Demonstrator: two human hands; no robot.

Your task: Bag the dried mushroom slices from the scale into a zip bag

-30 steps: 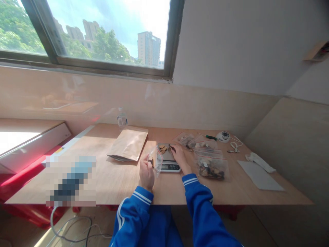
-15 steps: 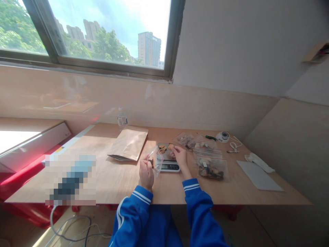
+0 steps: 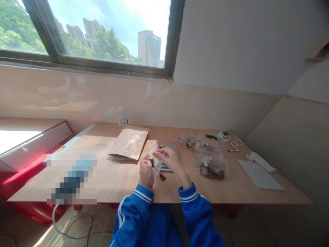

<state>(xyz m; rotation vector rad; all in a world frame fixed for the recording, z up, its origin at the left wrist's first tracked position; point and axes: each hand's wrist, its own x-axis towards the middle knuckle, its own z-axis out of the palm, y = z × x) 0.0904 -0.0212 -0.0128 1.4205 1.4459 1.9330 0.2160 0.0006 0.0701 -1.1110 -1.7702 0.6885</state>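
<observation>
My left hand [image 3: 146,173] is closed around a small clear zip bag [image 3: 155,161] with brown pieces inside, held just above the wooden table [image 3: 115,178]. My right hand [image 3: 171,160] has its fingers pinched at the mouth of that bag. Behind the hands sits a small digital scale [image 3: 171,148] with a brown piece left on its plate. One dark piece [image 3: 162,177] lies loose on the table in front of the scale.
A brown paper pouch [image 3: 130,142] lies left of the scale, a small bottle [image 3: 122,118] behind it. Several filled zip bags [image 3: 211,165] lie to the right, with a green screwdriver [image 3: 208,136], a round white device [image 3: 223,136], white sheet [image 3: 259,174]. Cables hang below left.
My right hand left the scale plate and moved left to the bag's opening. Fewer pieces show on the scale, and a dark piece now lies on the table.
</observation>
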